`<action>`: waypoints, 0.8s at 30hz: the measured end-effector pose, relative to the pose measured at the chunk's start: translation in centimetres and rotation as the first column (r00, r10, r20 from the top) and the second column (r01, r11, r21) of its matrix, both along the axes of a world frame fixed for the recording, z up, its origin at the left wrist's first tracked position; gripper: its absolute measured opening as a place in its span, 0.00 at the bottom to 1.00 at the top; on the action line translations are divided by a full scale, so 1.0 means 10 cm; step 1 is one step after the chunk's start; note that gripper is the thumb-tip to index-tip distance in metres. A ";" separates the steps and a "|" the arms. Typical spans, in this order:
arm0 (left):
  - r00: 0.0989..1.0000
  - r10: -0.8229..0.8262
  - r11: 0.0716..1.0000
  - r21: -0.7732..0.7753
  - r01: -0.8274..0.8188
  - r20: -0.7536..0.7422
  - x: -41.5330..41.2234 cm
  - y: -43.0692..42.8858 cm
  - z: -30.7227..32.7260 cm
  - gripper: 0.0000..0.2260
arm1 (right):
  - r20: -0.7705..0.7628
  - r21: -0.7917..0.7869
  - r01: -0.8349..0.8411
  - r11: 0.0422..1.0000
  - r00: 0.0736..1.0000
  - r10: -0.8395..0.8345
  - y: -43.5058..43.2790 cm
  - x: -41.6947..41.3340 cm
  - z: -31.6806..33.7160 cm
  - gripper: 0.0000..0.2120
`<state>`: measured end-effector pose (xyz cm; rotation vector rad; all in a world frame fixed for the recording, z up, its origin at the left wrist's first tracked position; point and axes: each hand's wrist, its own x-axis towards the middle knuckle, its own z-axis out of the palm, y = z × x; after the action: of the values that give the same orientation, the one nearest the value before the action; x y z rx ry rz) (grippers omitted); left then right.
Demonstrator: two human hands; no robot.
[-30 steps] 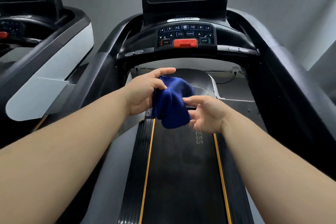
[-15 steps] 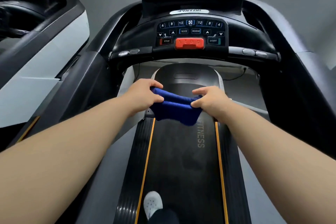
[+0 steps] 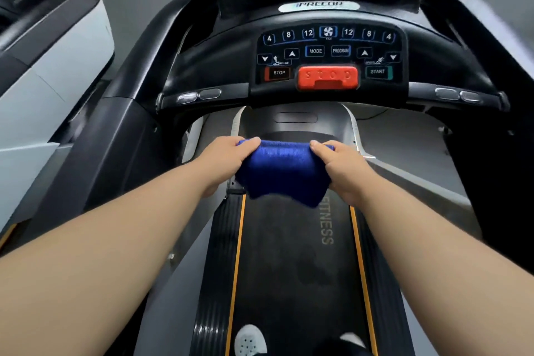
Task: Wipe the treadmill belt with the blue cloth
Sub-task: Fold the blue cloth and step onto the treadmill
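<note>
Second treadmill point(image 3: 49, 46) at 10 o'clock, white side panel, well apart from the hands. Left hand point(image 3: 222, 162): fingers curled over the cloth's left end, thumb on top, gripping it. Blue cloth point(image 3: 281, 173): bunched, stretched between both hands at centre of view, over the front end of the treadmill belt point(image 3: 294, 254), just below the motor cover point(image 3: 294, 121). Its lower edge hangs over the belt and hides the start of the "FITNESS" print; contact with the belt: cannot tell. Right hand point(image 3: 344, 167): same curled grip on the cloth's right end, at 3 o'clock from the cloth. Console point(image 3: 328, 49) at 12 o'clock, red stop button point(image 3: 328, 76) mid-panel. White shoe point(image 3: 250, 341) on the belt at 6 o'clock.
</note>
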<state>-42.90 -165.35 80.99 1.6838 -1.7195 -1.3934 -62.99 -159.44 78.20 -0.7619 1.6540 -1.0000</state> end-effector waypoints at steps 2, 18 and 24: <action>0.993 0.007 0.992 0.129 0.009 -0.121 -0.04 -0.08 -0.10 0.14 | 0.050 0.036 0.040 0.999 0.998 -0.042 -0.13 -0.04 -0.12 0.11; 0.794 0.551 0.792 0.460 -0.402 -0.256 -0.73 -0.62 -1.08 0.12 | 0.068 0.198 -0.514 0.835 0.856 0.512 -0.94 -0.58 -0.78 0.35; 0.862 0.440 0.840 0.455 -0.296 -0.252 -0.49 -0.88 -1.62 0.12 | -0.216 0.291 -0.626 0.724 0.694 0.687 -1.07 -0.05 -1.49 0.11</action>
<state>-47.80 -174.13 64.80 1.7157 -0.8832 -1.7949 -63.52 -170.13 63.32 -1.3103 1.5101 -0.1934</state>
